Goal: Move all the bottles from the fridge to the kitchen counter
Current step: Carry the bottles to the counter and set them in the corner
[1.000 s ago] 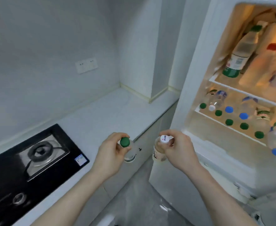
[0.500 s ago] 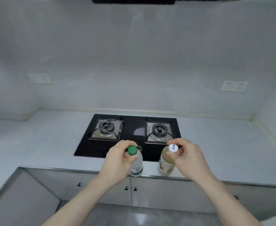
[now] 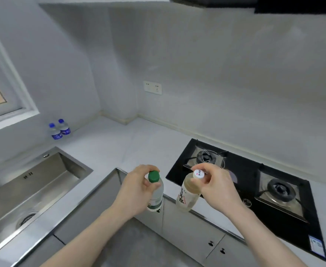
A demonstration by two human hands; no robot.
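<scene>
Left hand (image 3: pixel 137 189) gripping clear green-capped plastic bottle (image 3: pixel 155 195) by the neck, right hand (image 3: pixel 214 186) pinching pale white-capped bottle (image 3: pixel 188 195) — both held above grey worktop (image 3: pixel 108 151) edge; two blue-capped bottles (image 3: pixel 59 129) standing far corner.

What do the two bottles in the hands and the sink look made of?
Green-capped bottle: clear plastic, probably; see-through wall, glossy cap. White-capped bottle: translucent plastic, seemingly; pale yellowish contents show through. Sink: brushed stainless steel by its dull grey sheen.
</scene>
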